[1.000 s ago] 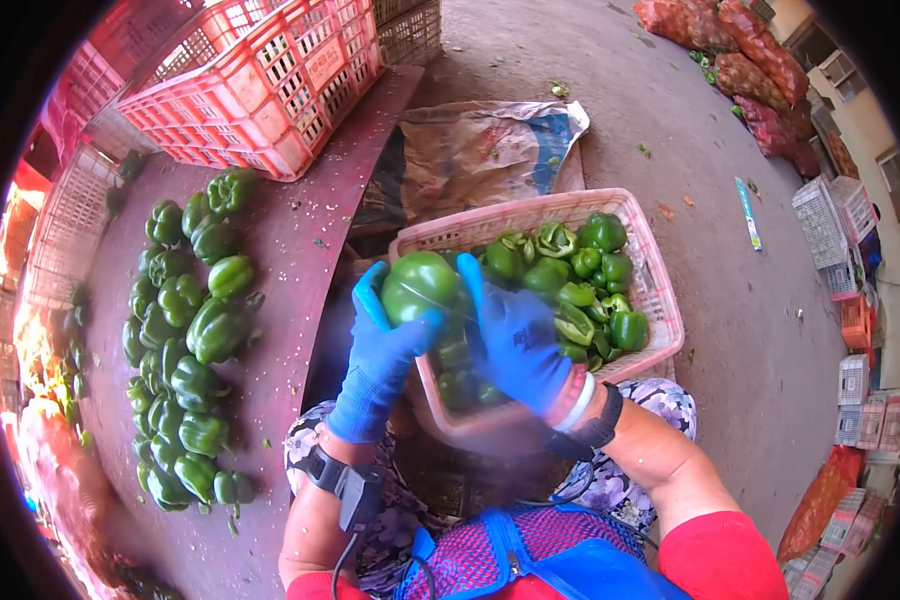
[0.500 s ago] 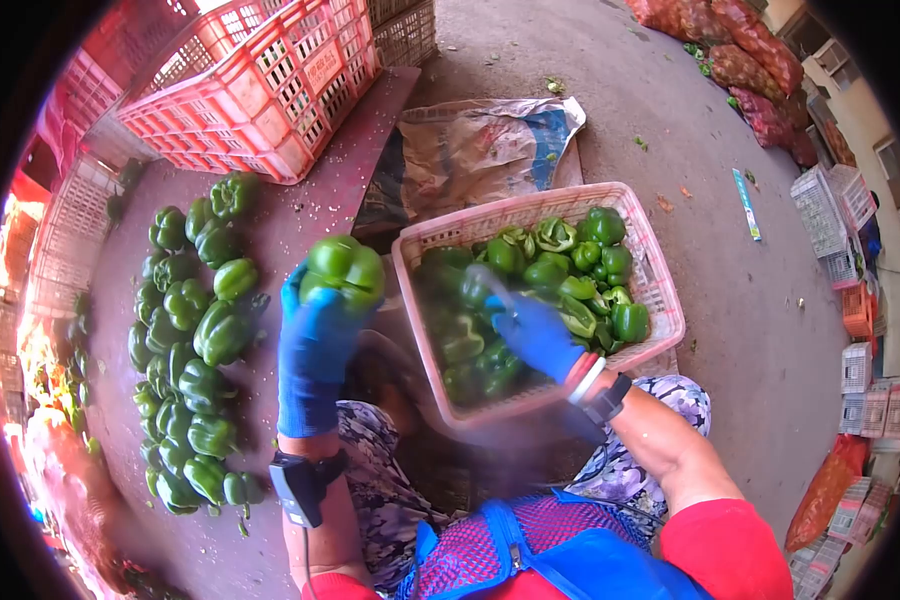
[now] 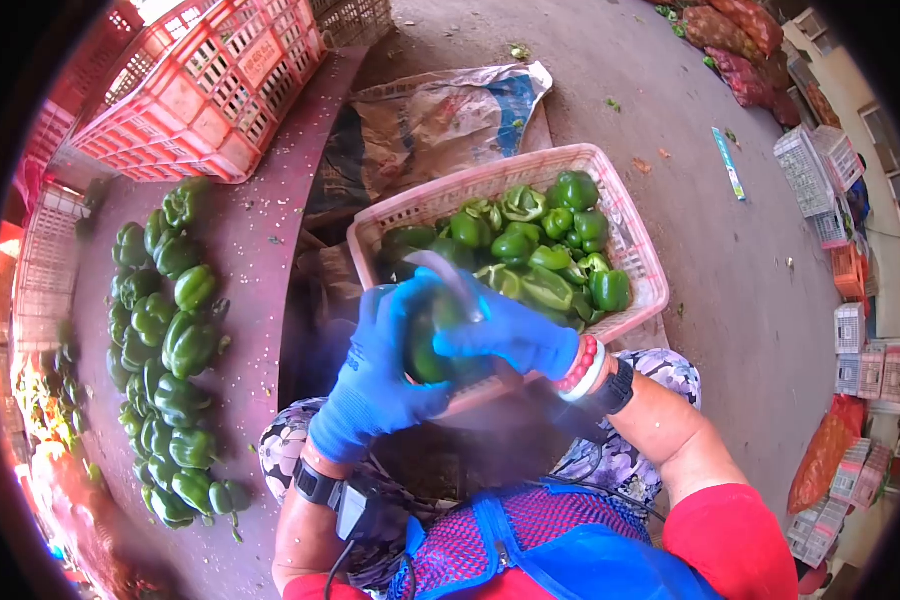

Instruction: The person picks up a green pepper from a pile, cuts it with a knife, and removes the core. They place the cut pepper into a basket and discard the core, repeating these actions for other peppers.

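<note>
In front of my lap, my blue-gloved left hand [image 3: 370, 385] is wrapped round a green bell pepper [image 3: 423, 350], which is partly hidden by the gloves. My right hand [image 3: 515, 335], also gloved in blue, grips a small curved knife [image 3: 446, 272]. Its blade slants up and left above the pepper, and its handle is covered by my fingers. Beneath both hands is a pink plastic basket [image 3: 653, 282] holding whole and cut green peppers [image 3: 545, 288].
Several whole green peppers [image 3: 182, 345] lie in a long heap on the purplish surface [image 3: 250, 400] to the left. Behind them stands a pink crate [image 3: 210, 90]. A crumpled sack [image 3: 430, 130] lies beyond the basket. Stacked crates [image 3: 812, 185] and mesh sacks [image 3: 735, 40] line the right side.
My left hand has brought the pepper right and down, over the basket's near left side. My right hand has moved left with the knife to meet it. The view has shifted slightly.
</note>
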